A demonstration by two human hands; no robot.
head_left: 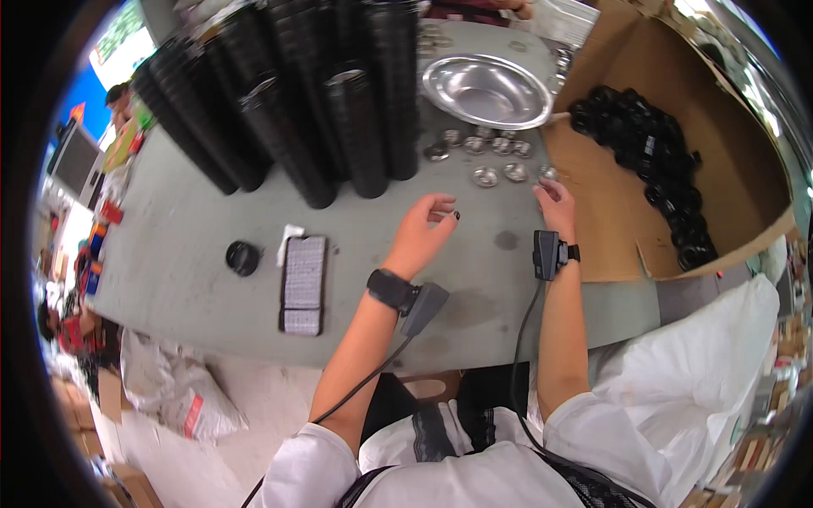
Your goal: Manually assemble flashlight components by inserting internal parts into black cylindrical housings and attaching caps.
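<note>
My left hand (423, 235) is over the middle of the table, fingers curled toward the thumb. A small dark spot shows at its fingertips, too small to make out. Farther right, my right hand (556, 210) reaches forward, its thumb and fingers closed at the edge of a small shiny metal cup (548, 173). Left of that cup lie two more metal cups, one a round metal cup (515, 172) and the other a matching metal cup (485, 177). Several others cluster behind them, below a wide steel bowl (487, 89).
Tall stacks of black rings (292, 140) stand at the back left. A phone (302, 284) and a single black ring (242, 258) lie on the grey table (186, 296). An open cardboard box (605, 229) at the right holds black ring parts (648, 152). White sacks (703, 356) lie beside the table.
</note>
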